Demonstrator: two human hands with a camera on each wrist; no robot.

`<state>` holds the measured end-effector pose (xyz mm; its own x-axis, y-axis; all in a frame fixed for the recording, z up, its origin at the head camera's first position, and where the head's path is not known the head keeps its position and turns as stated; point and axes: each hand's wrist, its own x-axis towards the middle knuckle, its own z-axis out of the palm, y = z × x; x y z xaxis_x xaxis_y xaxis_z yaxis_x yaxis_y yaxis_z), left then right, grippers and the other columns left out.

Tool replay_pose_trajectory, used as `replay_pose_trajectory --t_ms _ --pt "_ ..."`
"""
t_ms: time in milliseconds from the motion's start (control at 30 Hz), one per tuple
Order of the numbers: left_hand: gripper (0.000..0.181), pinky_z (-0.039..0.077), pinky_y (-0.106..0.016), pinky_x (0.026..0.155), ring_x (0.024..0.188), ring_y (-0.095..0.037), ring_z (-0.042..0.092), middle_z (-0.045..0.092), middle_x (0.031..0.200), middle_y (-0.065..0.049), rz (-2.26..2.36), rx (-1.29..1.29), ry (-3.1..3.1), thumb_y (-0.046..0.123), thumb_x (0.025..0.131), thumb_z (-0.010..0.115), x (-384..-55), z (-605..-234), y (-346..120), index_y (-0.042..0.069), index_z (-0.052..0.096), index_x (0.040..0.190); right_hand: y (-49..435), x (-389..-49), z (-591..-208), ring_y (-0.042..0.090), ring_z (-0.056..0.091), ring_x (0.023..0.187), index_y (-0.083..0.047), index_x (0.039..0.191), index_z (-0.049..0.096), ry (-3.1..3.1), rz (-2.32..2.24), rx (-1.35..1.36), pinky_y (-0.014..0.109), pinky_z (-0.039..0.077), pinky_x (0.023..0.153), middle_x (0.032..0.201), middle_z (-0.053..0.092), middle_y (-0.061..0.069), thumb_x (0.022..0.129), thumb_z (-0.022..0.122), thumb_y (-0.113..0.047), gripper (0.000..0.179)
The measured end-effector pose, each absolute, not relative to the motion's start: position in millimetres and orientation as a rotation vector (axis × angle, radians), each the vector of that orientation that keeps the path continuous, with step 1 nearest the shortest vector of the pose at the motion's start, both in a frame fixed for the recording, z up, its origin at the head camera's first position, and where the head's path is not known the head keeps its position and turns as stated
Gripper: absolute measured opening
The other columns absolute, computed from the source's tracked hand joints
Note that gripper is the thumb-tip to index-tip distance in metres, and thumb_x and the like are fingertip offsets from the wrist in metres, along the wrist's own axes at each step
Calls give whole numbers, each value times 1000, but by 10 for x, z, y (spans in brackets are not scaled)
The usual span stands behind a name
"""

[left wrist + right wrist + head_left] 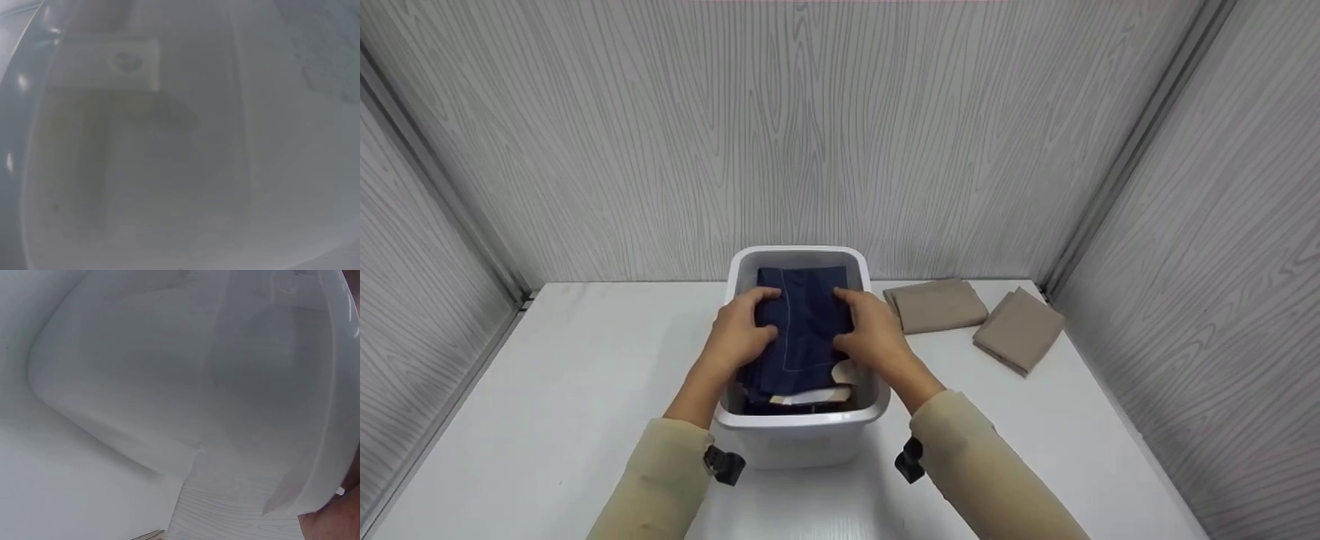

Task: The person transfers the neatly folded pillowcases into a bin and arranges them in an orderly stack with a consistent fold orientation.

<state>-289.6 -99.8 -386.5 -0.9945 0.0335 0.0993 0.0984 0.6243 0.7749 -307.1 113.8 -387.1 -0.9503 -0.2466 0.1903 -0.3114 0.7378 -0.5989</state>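
A folded navy cloth [810,322] with a pale stitched line lies inside a white plastic bin [799,421]. My left hand [735,330] holds its left side, thumb and index finger curved onto the top. On the opposite side my right hand [874,330] grips it in much the same way. The other fingers are mostly hidden. Under the cloth's near end, a white and tan piece [810,396] shows above darker contents. The left wrist view is filled by the bin's outer wall [169,169]; part of my right hand [334,520] appears beside the rim in the right wrist view.
Two folded beige cloths lie right of the bin: one [937,306] close to it, the other [1020,330] farther right. The bin stands on a white table [585,420], with grey wood-grain panels [802,135] behind and at both sides.
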Motion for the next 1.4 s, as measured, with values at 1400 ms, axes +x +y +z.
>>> replay_pose_trajectory --t_ms 1400 --pt "62 36 -58 110 137 -42 41 42 148 -24 -1162 -90 -2718 6 88 61 -2901 -3852 -921 6 46 147 1109 -2968 -3738 28 57 126 -13 140 58 -2778 853 446 45 47 103 135 63 10 81 69 -3 60"
